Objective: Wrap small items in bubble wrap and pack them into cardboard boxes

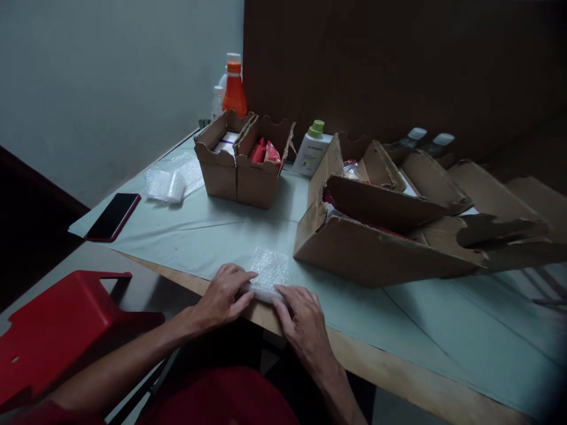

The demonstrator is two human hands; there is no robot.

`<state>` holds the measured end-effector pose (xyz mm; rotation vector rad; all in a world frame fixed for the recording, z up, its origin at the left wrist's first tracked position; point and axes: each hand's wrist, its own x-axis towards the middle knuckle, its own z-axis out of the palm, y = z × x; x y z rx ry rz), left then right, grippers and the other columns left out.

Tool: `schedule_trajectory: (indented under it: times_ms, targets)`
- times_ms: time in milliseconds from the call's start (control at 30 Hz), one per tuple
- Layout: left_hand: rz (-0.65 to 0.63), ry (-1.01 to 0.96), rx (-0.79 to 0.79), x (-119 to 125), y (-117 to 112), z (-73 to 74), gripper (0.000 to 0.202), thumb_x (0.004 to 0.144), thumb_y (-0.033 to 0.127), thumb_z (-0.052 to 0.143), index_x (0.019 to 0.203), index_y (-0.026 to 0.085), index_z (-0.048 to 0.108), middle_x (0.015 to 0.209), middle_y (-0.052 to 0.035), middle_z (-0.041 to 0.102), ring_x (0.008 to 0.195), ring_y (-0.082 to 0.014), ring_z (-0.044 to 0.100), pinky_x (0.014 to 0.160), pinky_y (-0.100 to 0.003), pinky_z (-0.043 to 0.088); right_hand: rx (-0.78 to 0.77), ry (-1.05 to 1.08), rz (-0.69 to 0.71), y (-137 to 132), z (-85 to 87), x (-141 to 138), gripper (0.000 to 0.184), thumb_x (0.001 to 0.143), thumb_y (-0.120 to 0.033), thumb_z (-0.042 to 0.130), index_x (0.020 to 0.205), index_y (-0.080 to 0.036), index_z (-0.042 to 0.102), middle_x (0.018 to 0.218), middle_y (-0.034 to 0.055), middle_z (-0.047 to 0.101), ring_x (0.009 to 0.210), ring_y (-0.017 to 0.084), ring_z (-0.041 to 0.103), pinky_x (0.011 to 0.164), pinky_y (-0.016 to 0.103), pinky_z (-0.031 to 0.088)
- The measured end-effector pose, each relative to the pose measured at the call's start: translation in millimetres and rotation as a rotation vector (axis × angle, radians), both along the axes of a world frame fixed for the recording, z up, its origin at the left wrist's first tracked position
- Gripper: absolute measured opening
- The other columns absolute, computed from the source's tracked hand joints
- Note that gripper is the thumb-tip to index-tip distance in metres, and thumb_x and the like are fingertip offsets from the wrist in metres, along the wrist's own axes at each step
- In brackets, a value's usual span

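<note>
A small sheet of bubble wrap [269,270] lies on the pale cloth near the table's front edge. My left hand [225,295] rests on its near left corner with fingers bent and pressed onto it. My right hand [301,321] presses its near right corner, fingers curled down on the wrap. Something small may lie under the near edge of the wrap, but I cannot make it out.
A large torn cardboard box [376,236] stands to the right. Two small open boxes [243,159] sit at the back, with bottles [234,88] behind. More bubble wrap [170,180] and a dark phone [113,216] lie left. A red stool [57,324] is beside the table.
</note>
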<state>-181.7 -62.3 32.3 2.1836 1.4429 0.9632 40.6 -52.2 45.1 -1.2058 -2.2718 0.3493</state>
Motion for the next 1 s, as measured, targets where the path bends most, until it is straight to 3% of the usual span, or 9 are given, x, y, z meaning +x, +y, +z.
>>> schedule_trajectory:
  times_ms: [100,200,400,500,633,733,800,900,1000]
  targets:
    - [0.065,0.025,-0.020,3,14,-6.5,0.031,0.090,0.024,0.059,0.119,0.016,0.064,0.090,-0.0076,0.067,0.086,-0.0228,0.059,0.083,-0.040,0.049,0.125,-0.043,-0.091,-1,1.1,-2,0.027,0.098,-0.023,0.050,0.121,-0.020,0.063,0.119,0.0118,0.068,0.111,0.026,0.060,0.092,0.042,0.045]
    - [0.124,0.073,0.018,8,23,-10.8,0.030,0.090,0.023,0.058,0.119,0.018,0.064,0.103,-0.0101,0.067,0.094,-0.0246,0.060,0.086,-0.042,0.049,0.158,-0.125,-0.064,3,-1.7,-6,0.030,0.095,-0.020,0.052,0.123,-0.021,0.063,0.125,0.0121,0.065,0.118,0.028,0.056,0.098,0.045,0.042]
    - [0.011,0.047,0.081,6,11,-4.0,0.039,0.086,0.026,0.065,0.124,0.019,0.061,0.113,-0.0114,0.065,0.106,-0.0270,0.058,0.094,-0.045,0.047,0.082,-0.068,0.006,13,-7.4,-10,0.025,0.095,-0.017,0.051,0.114,-0.022,0.067,0.107,0.0077,0.073,0.107,0.024,0.061,0.095,0.042,0.042]
    - [0.090,-0.068,0.039,1,2,2.3,0.036,0.088,0.026,0.061,0.123,0.019,0.061,0.114,-0.0119,0.065,0.107,-0.0266,0.059,0.095,-0.045,0.049,-0.014,0.047,-0.032,12,-8.2,-4,0.023,0.097,-0.022,0.050,0.109,-0.022,0.070,0.098,0.0064,0.075,0.095,0.022,0.065,0.088,0.038,0.045]
    - [0.288,-0.432,-0.301,-1,-10,11.2,0.032,0.088,0.036,0.062,0.114,0.017,0.064,0.108,-0.0113,0.067,0.100,-0.0240,0.064,0.084,-0.039,0.054,-0.249,0.221,-0.187,10,-7.7,3,0.026,0.096,-0.035,0.050,0.102,-0.021,0.072,0.097,0.0070,0.075,0.091,0.023,0.066,0.083,0.035,0.049]
    - [0.224,-0.800,-0.745,8,-17,18.1,0.041,0.082,0.045,0.071,0.108,0.015,0.065,0.101,-0.0102,0.070,0.090,-0.0217,0.067,0.081,-0.037,0.055,-0.425,0.393,-0.246,5,-3.6,1,0.033,0.096,-0.043,0.049,0.101,-0.020,0.072,0.092,0.0071,0.074,0.085,0.022,0.066,0.074,0.030,0.050]
    - [0.101,-0.978,-0.909,19,-20,21.7,0.044,0.078,0.045,0.075,0.109,0.015,0.067,0.105,-0.0104,0.071,0.096,-0.0225,0.068,0.088,-0.038,0.053,-0.546,0.494,-0.208,-2,-0.4,-3,0.035,0.097,-0.046,0.049,0.101,-0.019,0.071,0.085,0.0056,0.072,0.077,0.020,0.065,0.068,0.028,0.050]
    - [-0.028,-1.145,-0.911,39,-18,24.6,0.043,0.076,0.043,0.077,0.109,0.016,0.067,0.106,-0.0082,0.071,0.103,-0.0230,0.066,0.095,-0.035,0.048,-0.590,0.524,-0.164,-11,0.9,-6,0.034,0.096,-0.046,0.049,0.097,-0.020,0.071,0.083,0.0045,0.071,0.075,0.019,0.064,0.068,0.028,0.050]
    - [0.011,-1.172,-0.822,53,-15,27.4,0.042,0.075,0.041,0.075,0.108,0.016,0.065,0.101,-0.0059,0.071,0.099,-0.0215,0.064,0.091,-0.032,0.047,-0.399,0.421,-0.245,-15,0.5,1,0.029,0.092,-0.046,0.056,0.096,-0.023,0.073,0.096,0.0074,0.073,0.093,0.025,0.064,0.086,0.038,0.048]
